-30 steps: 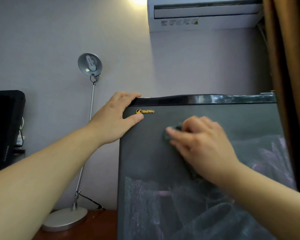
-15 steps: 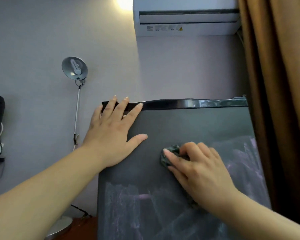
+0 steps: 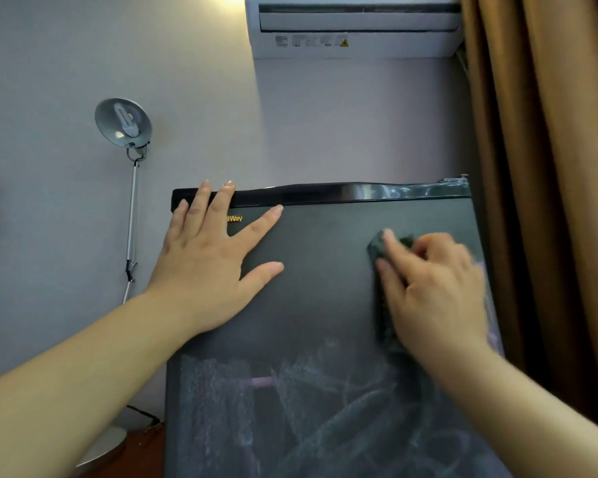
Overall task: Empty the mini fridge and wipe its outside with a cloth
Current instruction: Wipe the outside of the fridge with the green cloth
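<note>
Since half a second ago our right hand (image 3: 435,291) has slid the dark cloth (image 3: 376,246) from the middle of the mini fridge (image 3: 325,305) door to its upper right, near the brown curtain (image 3: 549,167); its fingers (image 3: 392,243), blurred, bend over the cloth and press it to the door. Our left hand (image 3: 208,263) stays flat on the upper left corner, fingers (image 3: 221,208) straight and spread, tips on the glossy top edge. Left of the fridge a lamp (image 3: 123,122) stands on the desk (image 3: 142,453).
</note>
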Action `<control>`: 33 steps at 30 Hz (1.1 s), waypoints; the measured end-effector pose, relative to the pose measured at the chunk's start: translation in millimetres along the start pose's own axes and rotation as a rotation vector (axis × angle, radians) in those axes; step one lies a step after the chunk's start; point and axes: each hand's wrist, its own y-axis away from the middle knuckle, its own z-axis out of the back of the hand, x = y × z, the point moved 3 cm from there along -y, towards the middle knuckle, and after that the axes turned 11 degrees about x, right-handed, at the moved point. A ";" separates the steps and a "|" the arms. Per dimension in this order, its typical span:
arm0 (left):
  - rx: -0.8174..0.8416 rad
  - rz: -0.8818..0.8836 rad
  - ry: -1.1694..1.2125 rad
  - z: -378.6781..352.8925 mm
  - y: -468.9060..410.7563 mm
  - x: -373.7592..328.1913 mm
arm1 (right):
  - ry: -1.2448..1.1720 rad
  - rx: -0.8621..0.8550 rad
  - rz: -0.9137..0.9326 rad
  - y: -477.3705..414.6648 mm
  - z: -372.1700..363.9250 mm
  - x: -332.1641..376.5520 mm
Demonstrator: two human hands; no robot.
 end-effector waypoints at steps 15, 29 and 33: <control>0.037 0.027 0.018 4.4 1.5 -4.3 | 0.029 0.032 0.021 -2.8 19.1 -57.6; 0.008 -0.084 0.005 -1.9 3.8 -40.3 | 0.002 0.171 0.443 36.1 12.2 -63.9; 0.015 -0.159 -0.002 -5.1 -5.6 -74.3 | -0.026 0.063 0.182 -9.0 17.9 -87.5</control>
